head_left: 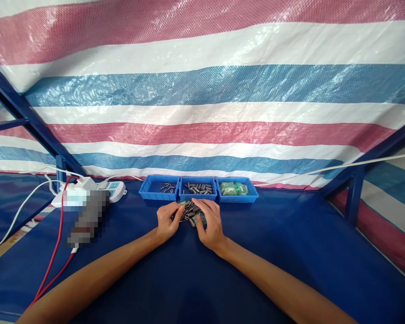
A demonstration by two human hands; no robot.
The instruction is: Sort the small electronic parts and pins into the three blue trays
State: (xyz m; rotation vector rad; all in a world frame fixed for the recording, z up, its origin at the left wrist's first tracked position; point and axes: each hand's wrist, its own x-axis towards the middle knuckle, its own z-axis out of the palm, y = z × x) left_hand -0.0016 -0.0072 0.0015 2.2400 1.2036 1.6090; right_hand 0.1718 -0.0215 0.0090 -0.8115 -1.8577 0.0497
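Observation:
A pile of small metal pins and dark cylindrical pieces [190, 215] lies on the blue tabletop, with some greenish bits among them. My left hand [168, 221] is at the pile's left edge, its fingers curled and the thumb close to the index finger. Whatever is between those fingertips is too small to make out. Arched over the right side of the pile is my right hand [212, 225], with thumb and fingers apart. Its fingertips touch or hover over the pieces; I cannot tell which.
Behind the pile stand three blue trays: one with thin pins [150, 194], one with dark cylinders [197, 197], one with greenish packets [239, 198]. At left are a white power strip [116, 191], a blurred dark object [89, 220] and a red cable [58, 245]. A striped tarp [205, 85] hangs behind.

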